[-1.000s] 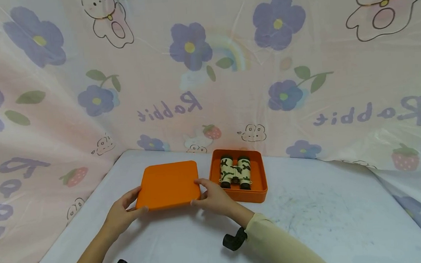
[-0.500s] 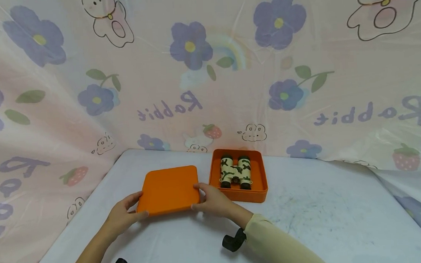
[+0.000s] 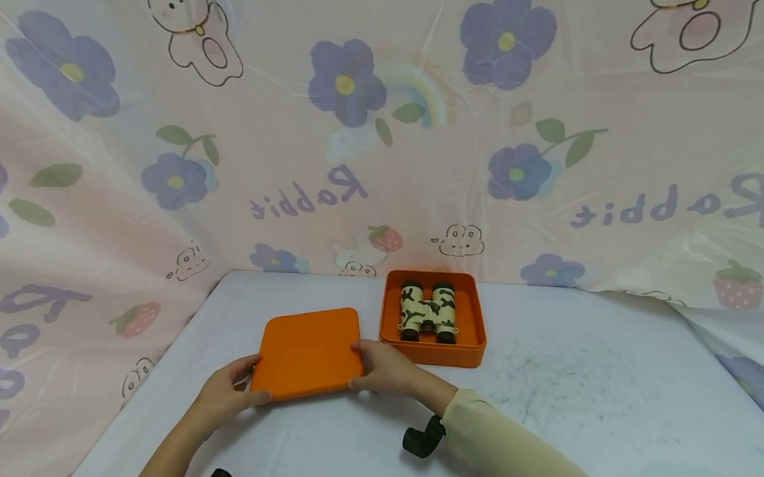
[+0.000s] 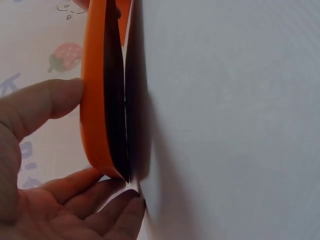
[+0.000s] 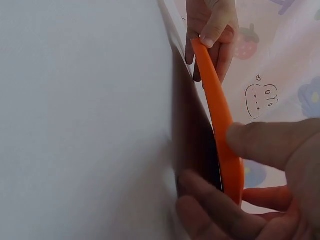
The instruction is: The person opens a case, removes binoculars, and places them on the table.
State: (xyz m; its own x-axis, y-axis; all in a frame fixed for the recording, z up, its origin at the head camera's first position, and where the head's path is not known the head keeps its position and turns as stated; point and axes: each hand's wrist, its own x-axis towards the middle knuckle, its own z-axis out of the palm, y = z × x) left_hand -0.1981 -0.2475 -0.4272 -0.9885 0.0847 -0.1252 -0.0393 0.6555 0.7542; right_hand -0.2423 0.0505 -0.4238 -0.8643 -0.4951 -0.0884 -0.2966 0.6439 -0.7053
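Observation:
An orange rectangular lid (image 3: pixel 309 354) lies between my two hands in the head view, its flat top facing up. My left hand (image 3: pixel 226 394) grips its left edge, thumb at the near corner. On the opposite edge my right hand (image 3: pixel 390 369) holds it the same way. The left wrist view shows the lid's rim (image 4: pixel 95 100) close over the white surface, a narrow dark gap and shadow beneath. To the right stands an open orange box (image 3: pixel 455 354), with camouflage binoculars (image 3: pixel 428 313) lying inside it.
The white table (image 3: pixel 563 402) has faint dark smudges on its right part. A curtain (image 3: pixel 416 156) printed with flowers and rabbits hangs along the back and sides. Black angled pieces (image 3: pixel 423 437) sit at both wrists.
Both hands have brought the lid a little toward me and lower, nearer the table. The box and the binoculars have stayed where they were.

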